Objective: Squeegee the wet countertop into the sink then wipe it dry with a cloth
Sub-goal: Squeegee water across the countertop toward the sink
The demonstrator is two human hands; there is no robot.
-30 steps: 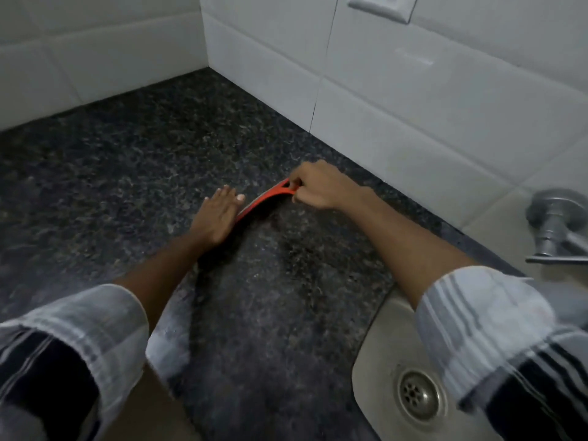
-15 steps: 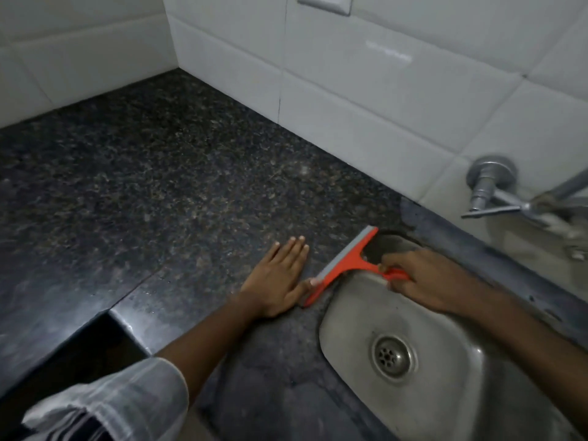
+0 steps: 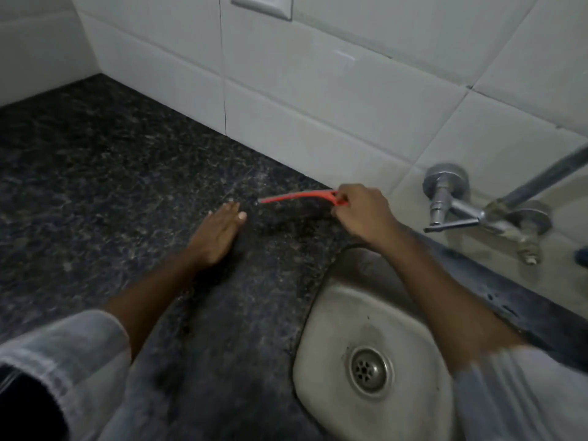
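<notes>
Right-hand grip (image 3: 359,211) is closed on the handle of a red squeegee (image 3: 299,197), fingers pinched round it near the back wall. Blade points left, edge-on to the camera, over the dark speckled stone surface (image 3: 95,173); can't tell whether the edge touches the stone. Left hand (image 3: 219,230) lies flat & open on the surface, palm down, fingers together, tips just short of the blade's left end, holding nothing. Steel sink (image 3: 321,332) sits at lower right w/ its round drain (image 3: 370,370) in the basin; right forearm crosses over the sink's back rim. Wall tap (image 3: 451,202) stands on the white tiles (image 3: 318,90) to the right of the hand. Light striped sleeves (image 3: 509,393) show at both lower corners. Switch plate (image 3: 264,4) at top edge. No cloth in view.
</notes>
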